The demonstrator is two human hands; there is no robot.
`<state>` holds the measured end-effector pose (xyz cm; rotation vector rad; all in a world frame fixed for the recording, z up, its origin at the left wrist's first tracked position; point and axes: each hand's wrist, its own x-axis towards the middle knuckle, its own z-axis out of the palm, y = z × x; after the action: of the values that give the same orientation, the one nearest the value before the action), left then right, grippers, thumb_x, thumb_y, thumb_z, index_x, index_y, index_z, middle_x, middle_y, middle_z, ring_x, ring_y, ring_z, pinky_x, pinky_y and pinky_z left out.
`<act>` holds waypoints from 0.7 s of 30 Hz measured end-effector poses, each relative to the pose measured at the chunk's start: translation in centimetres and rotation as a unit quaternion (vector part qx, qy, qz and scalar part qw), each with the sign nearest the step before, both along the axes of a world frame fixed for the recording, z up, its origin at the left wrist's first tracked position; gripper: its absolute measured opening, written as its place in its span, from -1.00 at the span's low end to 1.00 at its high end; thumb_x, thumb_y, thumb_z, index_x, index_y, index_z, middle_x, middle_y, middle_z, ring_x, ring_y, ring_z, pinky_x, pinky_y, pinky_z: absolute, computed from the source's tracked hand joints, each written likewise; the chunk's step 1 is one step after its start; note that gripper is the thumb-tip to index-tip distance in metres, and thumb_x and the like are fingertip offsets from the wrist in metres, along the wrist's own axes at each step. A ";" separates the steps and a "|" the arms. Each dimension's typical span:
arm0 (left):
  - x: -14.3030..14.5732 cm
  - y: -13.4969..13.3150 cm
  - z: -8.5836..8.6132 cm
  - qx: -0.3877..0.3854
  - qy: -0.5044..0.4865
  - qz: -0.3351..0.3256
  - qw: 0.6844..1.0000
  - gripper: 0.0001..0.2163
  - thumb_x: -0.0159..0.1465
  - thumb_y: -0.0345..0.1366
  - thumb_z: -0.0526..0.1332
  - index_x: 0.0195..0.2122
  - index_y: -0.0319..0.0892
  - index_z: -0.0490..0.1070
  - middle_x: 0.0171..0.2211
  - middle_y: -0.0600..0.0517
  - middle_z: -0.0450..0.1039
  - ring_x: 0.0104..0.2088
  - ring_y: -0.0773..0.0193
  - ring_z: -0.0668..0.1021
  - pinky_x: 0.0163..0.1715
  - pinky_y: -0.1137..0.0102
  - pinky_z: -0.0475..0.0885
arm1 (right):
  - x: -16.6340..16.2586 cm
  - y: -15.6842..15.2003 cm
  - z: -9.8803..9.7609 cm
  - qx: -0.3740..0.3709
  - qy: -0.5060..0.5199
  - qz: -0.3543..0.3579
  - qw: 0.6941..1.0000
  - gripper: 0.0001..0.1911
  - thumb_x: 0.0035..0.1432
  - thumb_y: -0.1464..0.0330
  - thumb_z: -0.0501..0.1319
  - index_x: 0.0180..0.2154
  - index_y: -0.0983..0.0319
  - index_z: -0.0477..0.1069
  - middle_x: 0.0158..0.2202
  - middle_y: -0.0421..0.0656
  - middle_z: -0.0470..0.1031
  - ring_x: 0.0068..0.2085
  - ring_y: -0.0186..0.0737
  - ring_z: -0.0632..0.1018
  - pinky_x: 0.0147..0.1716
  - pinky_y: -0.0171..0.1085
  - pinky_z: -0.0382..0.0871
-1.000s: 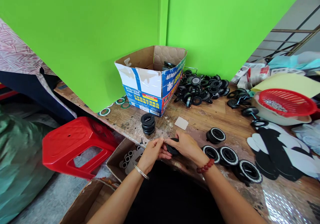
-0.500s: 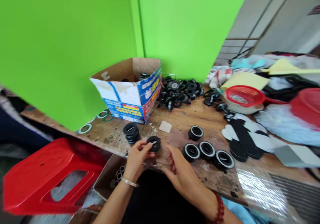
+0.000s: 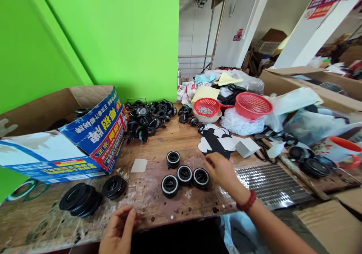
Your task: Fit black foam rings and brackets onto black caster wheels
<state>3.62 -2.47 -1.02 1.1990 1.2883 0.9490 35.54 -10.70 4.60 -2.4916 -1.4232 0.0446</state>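
Head view: the relation I steer by is between my right hand (image 3: 223,173) and the rightmost ringed disc (image 3: 201,178), which lies just left of its fingertips and slightly toward the front edge of the bench (image 3: 169,129). That hand is the nearer one to the whole ringed group; I can't tell whether a fingertip touches. Its fingers are loosely bent, nothing visible in them. My left hand (image 3: 120,227) is half curled near the front edge, thumb apart from the fingers and also without anything I can see; nearest to it is a plain black disc (image 3: 113,187), just beyond, with a leaning black stack (image 3: 80,200) left of that.

Being round, the discs give me no long axis. Three ringed ones form a slightly bent row from left to right, and the back disc (image 3: 173,159) sits behind them. Each is a squat black cylinder, apparently plastic, with a pale speckled ring on top and a dark bar across the recessed centre.

The bench is grained wood, scuffed and stained in front. A tan card scrap (image 3: 139,165) lies flat behind the discs. To the right I see flat black-and-white cut-outs (image 3: 216,140) and a shiny sheet (image 3: 271,188) with a bumpy texture; to the left, a printed cardboard box (image 3: 93,133).
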 end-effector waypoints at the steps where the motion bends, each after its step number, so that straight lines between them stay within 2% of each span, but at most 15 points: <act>1: 0.4 0.0 0.0 0.024 0.029 -0.029 0.999 -0.46 -0.09 0.17 0.42 -0.26 -0.14 0.45 -0.37 0.01 0.57 -0.32 0.06 0.65 -0.23 0.24 0.60 | 1.8 0.4 0.1 -0.020 -0.019 -0.040 0.999 -0.83 0.32 0.37 0.16 -0.15 0.29 0.49 -0.18 0.00 0.54 -0.12 -0.11 0.55 -0.14 -0.24 0.39; 3: 1.5 0.2 -0.1 0.067 0.079 -0.080 0.991 -0.53 -0.01 0.14 0.37 -0.26 -0.14 0.48 -0.29 -0.05 0.59 -0.22 -0.01 0.64 -0.15 0.18 0.58 | 4.6 1.0 0.1 -0.053 -0.047 -0.099 0.993 -0.73 0.31 0.32 0.19 -0.12 0.42 0.48 -0.13 0.19 0.51 -0.10 0.07 0.56 -0.16 -0.14 0.40; 6: 3.5 0.4 -0.2 0.117 0.136 -0.128 0.975 -0.52 0.05 -0.01 0.35 -0.06 -0.15 0.47 -0.10 -0.14 0.58 -0.12 -0.05 0.62 -0.08 0.08 0.54 | 6.7 1.5 -0.6 -0.084 -0.061 -0.132 0.986 -0.58 0.26 0.20 0.25 -0.14 0.50 0.49 -0.13 0.34 0.48 -0.08 0.25 0.55 -0.22 -0.07 0.40; 8: 4.8 0.6 -0.4 0.142 0.148 -0.153 0.967 -0.44 0.05 -0.11 0.34 0.09 -0.16 0.40 0.01 -0.18 0.53 -0.04 -0.06 0.59 -0.02 0.06 0.51 | 7.1 1.7 -1.3 -0.101 -0.066 -0.137 0.983 -0.58 0.26 0.16 0.25 -0.16 0.46 0.50 -0.13 0.31 0.48 -0.08 0.24 0.56 -0.23 -0.08 0.41; 10: 5.7 0.9 -0.4 0.151 0.150 -0.186 0.959 -0.44 0.08 -0.18 0.31 0.13 -0.17 0.38 0.05 -0.19 0.52 0.01 -0.05 0.57 0.03 0.05 0.48 | 7.2 1.7 -2.0 -0.111 -0.068 -0.139 0.982 -0.59 0.27 0.17 0.23 -0.16 0.44 0.51 -0.13 0.28 0.48 -0.08 0.19 0.57 -0.23 -0.11 0.41; 14: 6.5 2.8 0.1 0.127 0.117 -0.255 0.952 -0.63 0.16 -0.23 0.17 -0.02 -0.19 0.49 -0.04 -0.17 0.58 -0.03 0.02 0.61 0.10 0.05 0.43 | 7.7 1.3 -2.5 -0.120 -0.065 -0.131 0.982 -0.61 0.28 0.20 0.20 -0.15 0.45 0.51 -0.14 0.22 0.47 -0.10 0.12 0.58 -0.22 -0.15 0.39; 17: 7.3 5.1 0.9 0.110 0.088 -0.243 0.960 -0.68 0.15 -0.21 0.14 -0.12 -0.22 0.51 -0.15 -0.17 0.62 -0.09 0.03 0.64 0.05 0.09 0.47 | 8.2 0.8 -2.7 -0.119 -0.056 -0.112 0.985 -0.64 0.28 0.21 0.20 -0.15 0.41 0.52 -0.16 0.13 0.48 -0.17 0.02 0.59 -0.24 -0.18 0.39; 21: 10.7 8.4 2.1 0.149 0.105 -0.230 0.956 -0.67 0.21 -0.14 0.18 -0.08 -0.20 0.50 -0.03 -0.19 0.59 -0.02 0.03 0.61 0.10 0.13 0.43 | 8.3 0.4 -3.0 -0.113 -0.056 -0.091 0.988 -0.64 0.31 0.20 0.18 -0.14 0.39 0.52 -0.14 0.12 0.46 -0.12 0.02 0.56 -0.19 -0.19 0.38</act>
<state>14.28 5.93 1.08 1.7816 0.9755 0.6975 43.80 -10.32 1.58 -2.8411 -1.2884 0.0320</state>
